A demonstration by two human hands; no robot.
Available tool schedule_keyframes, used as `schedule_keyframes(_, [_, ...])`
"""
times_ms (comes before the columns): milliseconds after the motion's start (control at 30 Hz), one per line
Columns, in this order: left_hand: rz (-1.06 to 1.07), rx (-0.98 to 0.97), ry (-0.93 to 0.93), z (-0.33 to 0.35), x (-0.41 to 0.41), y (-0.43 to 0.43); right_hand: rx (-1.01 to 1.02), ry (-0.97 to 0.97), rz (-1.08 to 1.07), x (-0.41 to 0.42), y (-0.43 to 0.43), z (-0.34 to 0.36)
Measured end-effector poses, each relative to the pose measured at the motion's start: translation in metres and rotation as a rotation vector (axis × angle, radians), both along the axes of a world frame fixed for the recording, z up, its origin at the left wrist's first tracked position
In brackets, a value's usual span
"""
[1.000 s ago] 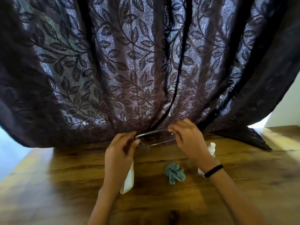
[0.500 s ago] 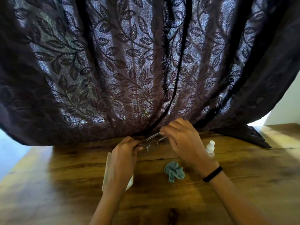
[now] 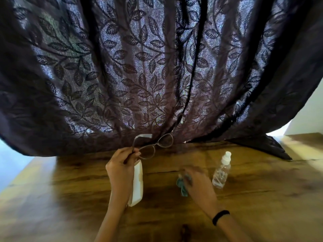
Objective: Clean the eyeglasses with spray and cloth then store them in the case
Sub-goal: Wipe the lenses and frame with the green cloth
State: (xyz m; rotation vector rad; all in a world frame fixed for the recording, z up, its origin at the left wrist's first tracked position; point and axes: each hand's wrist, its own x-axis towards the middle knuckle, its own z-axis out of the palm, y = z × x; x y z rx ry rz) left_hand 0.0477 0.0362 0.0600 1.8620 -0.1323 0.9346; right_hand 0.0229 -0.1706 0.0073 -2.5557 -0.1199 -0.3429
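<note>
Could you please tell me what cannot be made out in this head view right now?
Head view only:
- right hand: motion-blurred over the cloth, so its grip is unclear.
- case: partly hidden behind the left hand; open or closed cannot be told.
- eyeglasses: lenses too small and dim to judge smudges.
</note>
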Motion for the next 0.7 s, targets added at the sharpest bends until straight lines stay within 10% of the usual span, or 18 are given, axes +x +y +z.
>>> schedule_keyframes(333, [-0.063,-0.145,-0.046,-0.009,0.001,-0.008,-0.017,0.138,-0.027,0.001,0.0,-0.016])
schedule_keyframes(533, [-0.093,-0.071,-0.062,-0.015,0.002,-0.017,0.516,-0.313,0.086,0.0,0.028,0.063])
schedule_keyframes(700, [-0.088,-0.042,-0.086,-0.019,0.0,-0.027,0.294,-0.431,0.183,0.004,0.051,0.09])
